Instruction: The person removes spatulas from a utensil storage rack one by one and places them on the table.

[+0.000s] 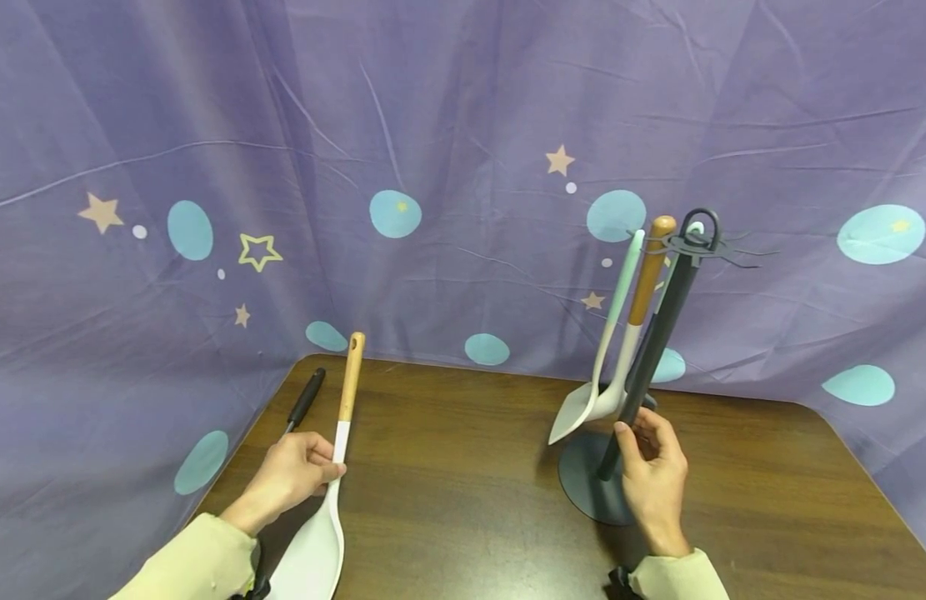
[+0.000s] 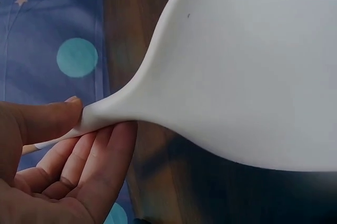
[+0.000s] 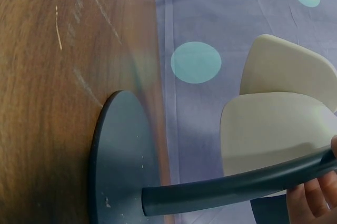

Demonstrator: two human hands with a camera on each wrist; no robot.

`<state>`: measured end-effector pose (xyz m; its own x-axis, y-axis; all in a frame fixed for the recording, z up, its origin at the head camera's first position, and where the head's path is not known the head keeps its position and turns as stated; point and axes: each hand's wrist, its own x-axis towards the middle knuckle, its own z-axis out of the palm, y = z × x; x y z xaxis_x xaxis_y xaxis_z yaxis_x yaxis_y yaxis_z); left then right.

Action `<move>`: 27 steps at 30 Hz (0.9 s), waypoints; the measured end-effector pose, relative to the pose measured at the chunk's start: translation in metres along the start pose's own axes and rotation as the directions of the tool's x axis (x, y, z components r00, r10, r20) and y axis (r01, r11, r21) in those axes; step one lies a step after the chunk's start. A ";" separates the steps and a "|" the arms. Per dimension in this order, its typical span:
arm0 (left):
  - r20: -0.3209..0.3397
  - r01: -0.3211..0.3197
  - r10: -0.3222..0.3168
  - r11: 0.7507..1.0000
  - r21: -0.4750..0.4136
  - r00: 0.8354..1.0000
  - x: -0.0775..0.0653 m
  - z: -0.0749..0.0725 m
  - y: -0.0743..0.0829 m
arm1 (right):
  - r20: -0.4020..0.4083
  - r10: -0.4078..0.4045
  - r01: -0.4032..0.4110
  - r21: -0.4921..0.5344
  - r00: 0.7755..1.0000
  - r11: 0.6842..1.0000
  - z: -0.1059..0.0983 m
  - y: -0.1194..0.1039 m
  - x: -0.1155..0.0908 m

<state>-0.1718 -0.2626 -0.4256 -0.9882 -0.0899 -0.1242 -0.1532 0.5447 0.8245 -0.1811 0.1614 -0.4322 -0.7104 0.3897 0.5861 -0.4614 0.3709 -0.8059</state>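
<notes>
My left hand (image 1: 293, 475) pinches the neck of a white spatula (image 1: 350, 383) with a light wooden handle. In the left wrist view, its broad white head (image 2: 247, 71) spreads out past the thumb and fingertips. At the right, my right hand (image 1: 655, 475) holds the pole of a dark utensil stand (image 1: 661, 333) low down, above its round base (image 1: 586, 487). A mint-handled spatula (image 1: 618, 300) and a brown-handled utensil (image 1: 646, 283) with a white lower part hang from the stand's hooks. Another utensil behind the pole is mostly hidden.
A black-handled utensil (image 1: 307, 400) lies left of the white spatula, its lower end hidden by my left hand. The brown wooden table (image 1: 447, 500) meets a purple patterned curtain (image 1: 463, 167) at the back and left.
</notes>
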 end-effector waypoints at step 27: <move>0.021 -0.015 0.010 0.974 0.228 1.000 0.016 0.006 -0.021 | 0.010 -0.005 0.005 -0.004 1.000 1.000 -0.001 0.000 0.000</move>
<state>-0.1845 -0.2700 -0.4482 -0.9896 -0.0667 -0.1273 -0.1359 0.7215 0.6790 -0.1804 0.1625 -0.4324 -0.7134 0.3795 0.5891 -0.4629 0.3760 -0.8027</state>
